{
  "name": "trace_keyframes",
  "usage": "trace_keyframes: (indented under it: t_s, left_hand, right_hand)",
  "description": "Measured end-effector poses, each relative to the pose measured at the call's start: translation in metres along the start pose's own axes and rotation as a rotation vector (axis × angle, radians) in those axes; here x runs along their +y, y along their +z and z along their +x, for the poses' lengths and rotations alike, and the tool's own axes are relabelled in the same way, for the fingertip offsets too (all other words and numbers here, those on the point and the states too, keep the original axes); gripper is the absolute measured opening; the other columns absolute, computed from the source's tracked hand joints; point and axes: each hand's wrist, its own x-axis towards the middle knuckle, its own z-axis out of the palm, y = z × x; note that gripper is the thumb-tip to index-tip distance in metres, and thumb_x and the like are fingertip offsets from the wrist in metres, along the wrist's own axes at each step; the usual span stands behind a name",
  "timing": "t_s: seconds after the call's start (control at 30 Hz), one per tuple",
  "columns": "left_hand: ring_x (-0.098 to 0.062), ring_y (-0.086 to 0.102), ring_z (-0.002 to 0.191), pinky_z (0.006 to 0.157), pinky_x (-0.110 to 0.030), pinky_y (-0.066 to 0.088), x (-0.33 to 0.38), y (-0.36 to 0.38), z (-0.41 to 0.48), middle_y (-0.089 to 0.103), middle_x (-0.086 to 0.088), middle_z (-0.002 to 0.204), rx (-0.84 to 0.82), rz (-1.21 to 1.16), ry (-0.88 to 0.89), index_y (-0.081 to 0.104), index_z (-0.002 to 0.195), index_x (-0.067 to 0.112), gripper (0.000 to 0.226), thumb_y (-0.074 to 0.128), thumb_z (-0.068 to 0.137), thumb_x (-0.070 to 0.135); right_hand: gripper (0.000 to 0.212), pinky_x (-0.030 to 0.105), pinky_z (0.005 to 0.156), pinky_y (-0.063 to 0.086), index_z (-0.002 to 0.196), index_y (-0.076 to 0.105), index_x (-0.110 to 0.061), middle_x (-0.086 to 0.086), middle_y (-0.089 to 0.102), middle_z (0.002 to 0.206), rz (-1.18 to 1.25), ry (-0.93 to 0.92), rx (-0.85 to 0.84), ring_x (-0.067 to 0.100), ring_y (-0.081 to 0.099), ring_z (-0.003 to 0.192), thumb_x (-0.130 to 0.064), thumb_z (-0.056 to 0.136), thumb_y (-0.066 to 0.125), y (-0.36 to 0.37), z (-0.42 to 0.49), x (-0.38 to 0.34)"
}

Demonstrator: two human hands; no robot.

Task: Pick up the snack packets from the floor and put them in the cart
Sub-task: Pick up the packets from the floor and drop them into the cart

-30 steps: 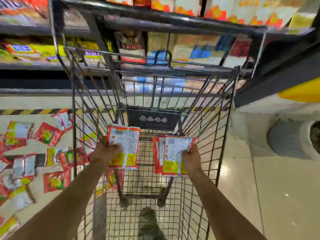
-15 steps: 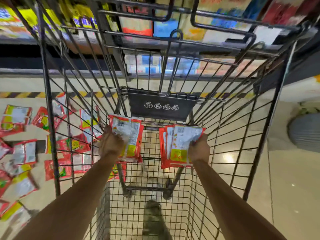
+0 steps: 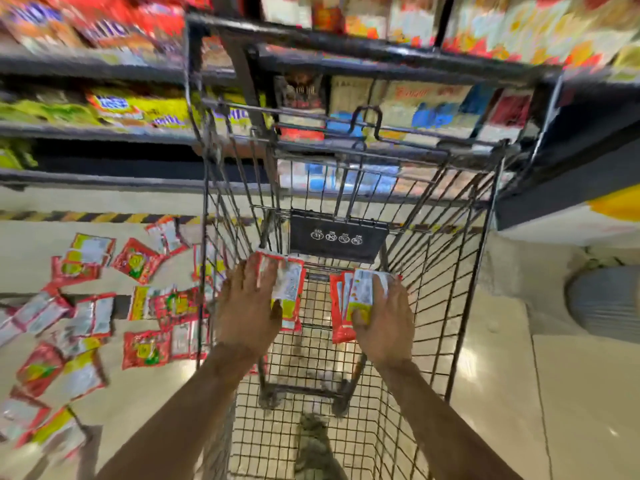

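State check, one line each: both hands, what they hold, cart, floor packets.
left hand, fingers spread flat over one packet.
right hand, gripping a packet stack.
packet and packet stack, inside the cart, not yet released.
cart, upright.
floor packets, scattered left of the cart, not picked up.
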Motion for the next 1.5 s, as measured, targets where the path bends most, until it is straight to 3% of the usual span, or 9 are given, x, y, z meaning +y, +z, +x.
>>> trace_keyframes:
  t_s: [0.17, 0.33, 0.43, 0.53, 0.8, 0.93, 1.1, 1.27, 1.5]
  left_hand:
    - [-0.037, 0.026, 0.155, 0.119, -0.06, 0.031, -0.034, -0.073, -0.071, 0.024, -0.008, 0.171, 0.139, 0.074, 0.082, 0.027, 0.163, 0.028, 0.076, 0.038, 0.095, 0.059]
    - [-0.039, 0.026, 0.155, 0.121, -0.06, 0.024, -0.096, -0.122, -0.16, 0.025, -0.009, 0.171, 0.251, 0.073, 0.013, 0.037, 0.16, 0.028, 0.075, 0.037, 0.095, 0.066]
    - [-0.041, 0.028, 0.153, 0.119, -0.062, 0.025, -0.146, -0.14, -0.221, 0.027, -0.008, 0.17, 0.257, 0.07, -0.078, 0.039, 0.159, 0.027, 0.079, 0.035, 0.092, 0.068]
    - [-0.042, 0.032, 0.152, 0.117, -0.066, 0.031, -0.2, -0.151, -0.29, 0.034, -0.012, 0.167, 0.27, 0.066, -0.183, 0.041, 0.158, 0.027, 0.08, 0.037, 0.089, 0.069]
    - [-0.042, 0.041, 0.147, 0.114, -0.064, 0.034, -0.337, -0.148, -0.521, 0.041, -0.011, 0.163, 0.32, 0.012, -0.477, 0.048, 0.153, 0.028, 0.082, 0.037, 0.085, 0.074]
    - [-0.04, 0.039, 0.148, 0.115, -0.063, 0.032, -0.389, -0.125, -0.636, 0.039, -0.009, 0.165, 0.325, -0.011, -0.658, 0.046, 0.154, 0.028, 0.083, 0.039, 0.085, 0.074]
    - [-0.04, 0.038, 0.146, 0.112, -0.063, 0.034, -0.435, -0.087, -0.742, 0.039, -0.009, 0.164, 0.301, -0.05, -0.835, 0.046, 0.154, 0.028, 0.085, 0.038, 0.084, 0.077]
    - [-0.037, 0.03, 0.153, 0.119, -0.061, 0.027, -0.465, -0.057, -0.782, 0.027, -0.005, 0.17, 0.219, -0.093, -0.967, 0.032, 0.161, 0.032, 0.084, 0.032, 0.089, 0.077]
    - [-0.035, 0.022, 0.156, 0.122, -0.058, 0.025, -0.513, -0.029, -0.74, 0.021, -0.005, 0.172, 0.089, -0.161, -0.969, 0.021, 0.164, 0.032, 0.086, 0.026, 0.091, 0.078]
  right_hand:
    - [0.08, 0.054, 0.123, 0.03, 0.159, 0.031, -0.024, 0.007, 0.027, 0.168, 0.03, -0.225, 0.037, 0.031, 0.023, 0.156, -0.066, 0.093, 0.048, -0.061, -0.053, -0.052]
    - [0.087, 0.052, 0.127, 0.014, 0.164, 0.017, -0.03, 0.002, 0.006, 0.174, -0.061, -0.429, 0.024, 0.031, 0.003, 0.161, -0.075, 0.093, 0.039, -0.107, -0.115, -0.123]
    - [0.09, 0.059, 0.125, 0.022, 0.163, 0.023, -0.028, 0.009, 0.016, 0.173, -0.08, -0.523, 0.074, 0.036, 0.01, 0.16, -0.077, 0.09, 0.039, -0.112, -0.157, -0.167]
    - [0.093, 0.059, 0.126, 0.02, 0.163, 0.028, -0.027, 0.01, 0.021, 0.171, -0.117, -0.595, 0.108, 0.036, 0.013, 0.159, -0.083, 0.088, 0.033, -0.11, -0.21, -0.219]
    - [0.091, 0.062, 0.123, 0.024, 0.161, 0.03, -0.028, 0.011, 0.028, 0.169, -0.233, -0.839, 0.131, 0.04, 0.024, 0.155, -0.077, 0.088, 0.051, -0.059, -0.387, -0.351]
    - [0.097, 0.057, 0.127, 0.017, 0.164, 0.02, -0.031, 0.007, 0.014, 0.173, -0.261, -0.956, 0.039, 0.036, 0.013, 0.159, -0.081, 0.085, 0.042, -0.02, -0.473, -0.399]
    - [0.102, 0.057, 0.127, 0.012, 0.164, 0.022, -0.029, 0.007, 0.012, 0.174, -0.274, -1.081, -0.054, 0.035, 0.008, 0.16, -0.085, 0.078, 0.024, 0.029, -0.548, -0.448]
    - [0.101, 0.059, 0.128, 0.009, 0.165, 0.015, -0.03, 0.006, 0.006, 0.175, -0.357, -1.153, -0.136, 0.034, 0.002, 0.161, -0.088, 0.083, 0.027, 0.079, -0.571, -0.481]
    - [0.101, 0.056, 0.128, 0.008, 0.165, 0.017, -0.028, 0.009, 0.012, 0.174, -0.354, -1.141, -0.25, 0.036, 0.004, 0.16, -0.088, 0.085, 0.029, 0.146, -0.547, -0.518]
